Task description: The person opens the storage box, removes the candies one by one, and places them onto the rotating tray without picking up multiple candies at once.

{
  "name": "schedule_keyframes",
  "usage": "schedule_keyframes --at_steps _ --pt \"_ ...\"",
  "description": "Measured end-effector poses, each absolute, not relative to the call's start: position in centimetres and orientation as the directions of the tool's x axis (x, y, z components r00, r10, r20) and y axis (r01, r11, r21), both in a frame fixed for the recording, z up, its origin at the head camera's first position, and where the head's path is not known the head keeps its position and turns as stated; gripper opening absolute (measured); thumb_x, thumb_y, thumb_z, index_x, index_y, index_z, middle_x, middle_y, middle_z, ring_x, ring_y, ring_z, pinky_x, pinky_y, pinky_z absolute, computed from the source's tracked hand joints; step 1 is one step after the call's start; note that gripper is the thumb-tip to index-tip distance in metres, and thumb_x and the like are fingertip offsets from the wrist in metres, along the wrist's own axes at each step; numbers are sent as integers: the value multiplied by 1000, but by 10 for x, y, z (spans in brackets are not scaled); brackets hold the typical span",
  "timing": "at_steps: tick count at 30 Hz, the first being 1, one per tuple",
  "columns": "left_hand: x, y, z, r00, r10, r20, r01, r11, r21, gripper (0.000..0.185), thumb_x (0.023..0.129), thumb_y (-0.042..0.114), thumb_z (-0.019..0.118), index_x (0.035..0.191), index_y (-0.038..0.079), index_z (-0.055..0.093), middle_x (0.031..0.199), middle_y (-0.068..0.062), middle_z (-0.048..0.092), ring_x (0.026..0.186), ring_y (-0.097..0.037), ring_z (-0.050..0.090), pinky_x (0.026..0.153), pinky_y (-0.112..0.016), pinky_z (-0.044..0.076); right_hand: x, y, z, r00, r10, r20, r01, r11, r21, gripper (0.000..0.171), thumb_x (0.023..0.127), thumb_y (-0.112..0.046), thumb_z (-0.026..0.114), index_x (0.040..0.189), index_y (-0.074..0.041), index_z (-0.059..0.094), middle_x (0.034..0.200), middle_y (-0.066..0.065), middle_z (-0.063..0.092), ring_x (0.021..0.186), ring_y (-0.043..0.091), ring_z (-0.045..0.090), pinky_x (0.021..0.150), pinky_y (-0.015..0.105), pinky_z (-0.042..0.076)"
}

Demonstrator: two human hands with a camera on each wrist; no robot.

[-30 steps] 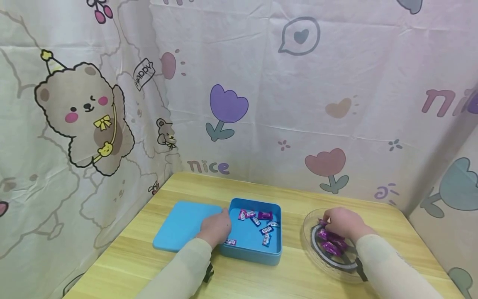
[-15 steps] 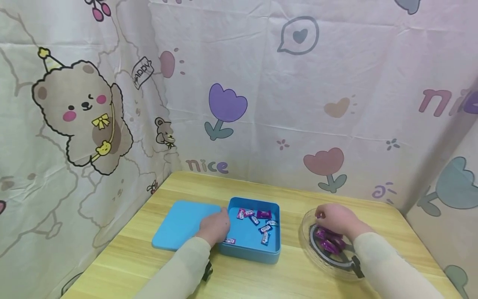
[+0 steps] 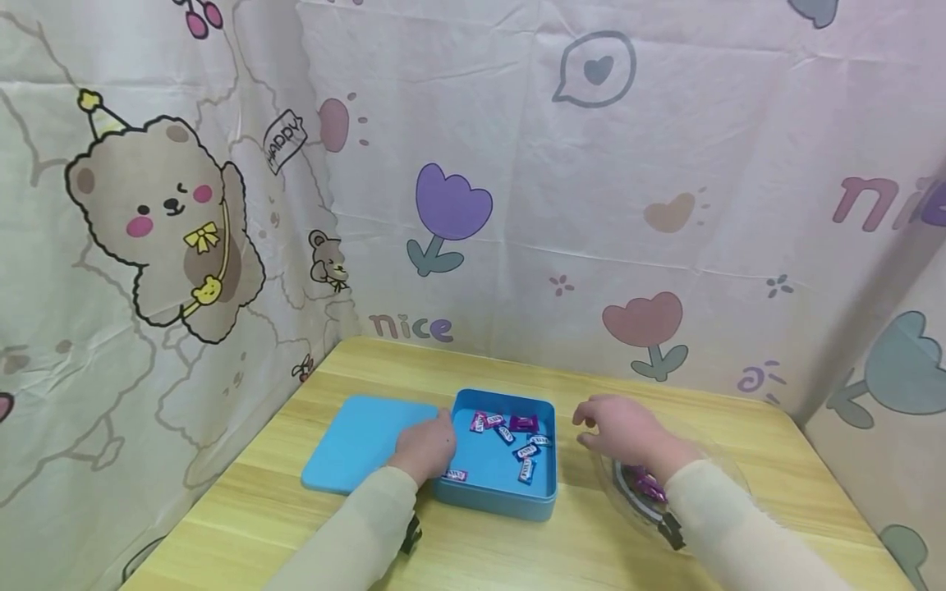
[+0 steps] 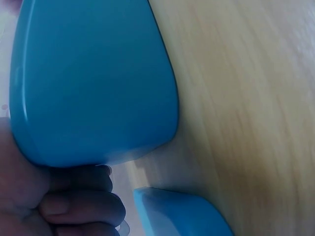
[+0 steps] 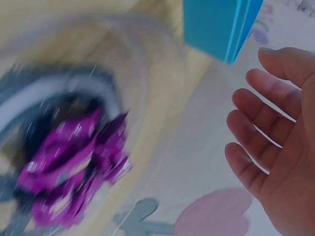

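Observation:
My left hand (image 3: pixel 426 450) holds the left side of an open light-blue box (image 3: pixel 495 502). In the left wrist view its fingers (image 4: pixel 83 206) curl at the corner of the box (image 4: pixel 93 88). Inside the box lie several small wrapped candies (image 3: pixel 506 435) in pink, blue and purple. My right hand (image 3: pixel 624 428) hovers between the box and a clear bowl (image 3: pixel 727 468) of purple-wrapped candies (image 3: pixel 650 486). Seen from the right wrist, this hand (image 5: pixel 275 123) has its fingers apart and loosely bent, and no candy shows in it.
A flat blue lid (image 3: pixel 355 443) lies on the wooden table (image 3: pixel 473 558), left of the box and partly behind the left hand. Printed cloth (image 3: pixel 547 246) hangs behind the table and along both sides.
My right hand has lifted from the candies in the bowl and moved left toward the box. A purple candy seen at its fingertips earlier no longer shows. The left hand stays put.

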State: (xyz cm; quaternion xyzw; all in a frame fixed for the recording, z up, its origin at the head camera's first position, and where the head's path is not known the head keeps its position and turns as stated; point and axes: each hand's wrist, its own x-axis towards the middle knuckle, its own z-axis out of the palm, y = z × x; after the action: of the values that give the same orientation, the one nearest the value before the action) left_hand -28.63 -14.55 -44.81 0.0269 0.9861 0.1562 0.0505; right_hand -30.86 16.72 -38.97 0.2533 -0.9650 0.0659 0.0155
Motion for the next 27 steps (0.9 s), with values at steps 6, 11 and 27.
schedule_keyframes --at_steps 6,11,27 --pt "-289 -143 -448 -994 66 -92 37 955 295 50 106 16 48 150 -6 39 139 -21 58 114 -31 61 92 -57 52 -298 139 -392 -822 -562 91 -569 815 -106 22 87 -26 80 106 -16 77 98 -2 70 91 16 62 84 41 56" --pt "-289 -143 -449 -994 62 -95 33 958 283 50 105 15 49 150 -5 39 139 -20 59 113 -31 62 90 -56 53 -295 122 -403 -779 -620 88 -626 774 -93 23 87 -22 79 108 -15 77 99 -2 71 92 16 62 83 40 56" --pt "-288 -143 -450 -993 45 -110 9 950 311 52 105 16 49 152 -4 37 140 -21 57 105 -29 61 94 -57 51 -288 85 -428 -768 -641 -17 -641 766 49 13 89 -29 78 93 -17 76 68 -10 57 64 12 50 67 31 52"
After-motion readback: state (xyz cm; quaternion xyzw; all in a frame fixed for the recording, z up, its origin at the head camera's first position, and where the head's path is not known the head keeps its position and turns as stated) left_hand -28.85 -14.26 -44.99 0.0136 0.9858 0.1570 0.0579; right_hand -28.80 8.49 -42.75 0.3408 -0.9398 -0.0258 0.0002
